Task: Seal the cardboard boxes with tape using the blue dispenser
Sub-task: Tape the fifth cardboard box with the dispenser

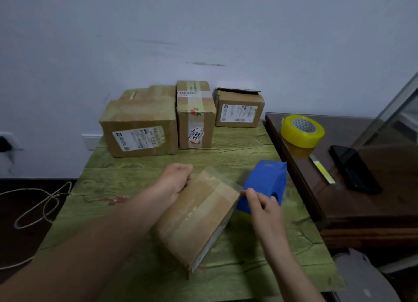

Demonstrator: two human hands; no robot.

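1. the cardboard box (199, 218) lies on the green tabletop (248, 152), near its front.
2. the left grip (175, 180) is clamped over the box's far left edge.
3. the right grip (262, 205) pinches the end of a clear tape strip (217, 177) at the box's right corner.
4. the blue dispenser (267, 182) stands just beside that corner.

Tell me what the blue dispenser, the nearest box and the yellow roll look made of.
Blue wedge-shaped tape dispenser: probably moulded plastic, matte, one even colour. Nearest brown cardboard box: dull paperboard, with glossy clear tape across its top. Yellow tape roll: shiny translucent plastic film, seemingly, on a pale core.
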